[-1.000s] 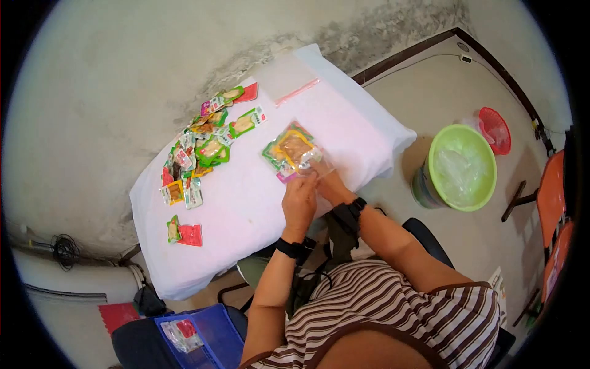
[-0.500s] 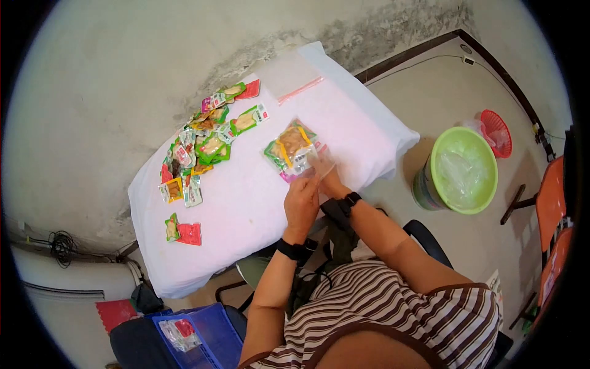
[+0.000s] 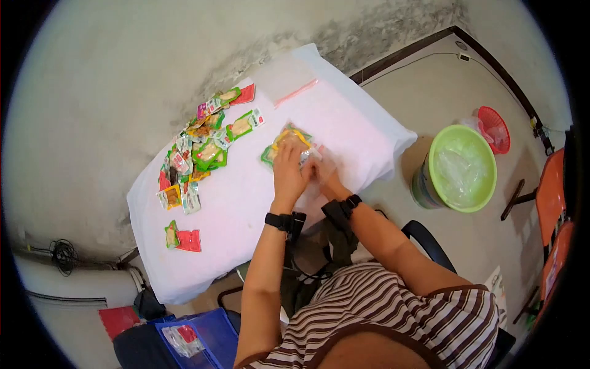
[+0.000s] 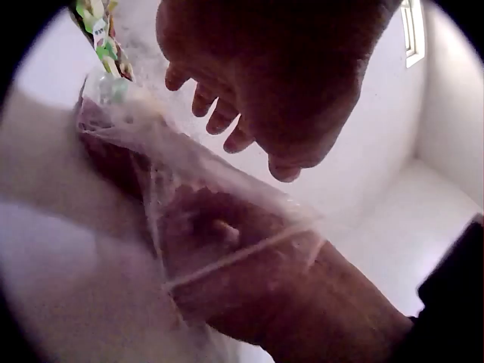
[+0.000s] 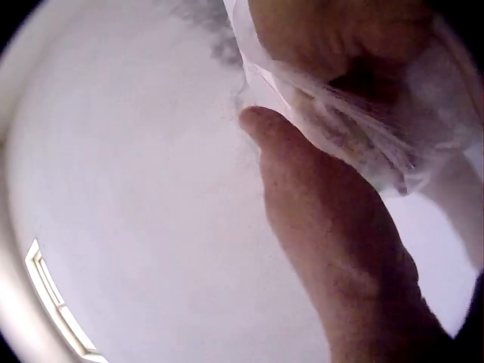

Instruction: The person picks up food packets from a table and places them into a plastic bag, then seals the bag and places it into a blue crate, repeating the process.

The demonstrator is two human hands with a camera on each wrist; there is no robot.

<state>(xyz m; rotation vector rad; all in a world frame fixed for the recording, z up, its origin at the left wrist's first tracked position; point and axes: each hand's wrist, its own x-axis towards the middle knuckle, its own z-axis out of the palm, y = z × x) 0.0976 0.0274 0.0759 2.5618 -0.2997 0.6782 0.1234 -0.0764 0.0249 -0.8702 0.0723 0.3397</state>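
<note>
Several food packets (image 3: 268, 154) lie together at the clear bag (image 3: 329, 161) in the head view. My left hand (image 3: 290, 175) reaches over them with its fingers extended, partly hiding them. In the left wrist view, the fingers of that hand (image 4: 265, 83) are slightly bent above the bag (image 4: 249, 253). Beside it, my right hand (image 3: 329, 181) is at the bag's near end. Clear film covers much of this hand (image 5: 333, 34) in the right wrist view. The film and blur hide how its fingers lie and whether they grip anything.
A packet pile (image 3: 200, 147) lies along the table's wall side, with two packets (image 3: 187, 240) at the near left. A flat clear bag (image 3: 286, 77) with a red strip is at the far end. A green bucket (image 3: 485, 154) and red basket (image 3: 501, 141) stand right of the table (image 3: 239, 227).
My left hand has left the bag's near edge and moved forward and slightly left over the packets, with its fingers extended. My right hand stays at the bag's near end.
</note>
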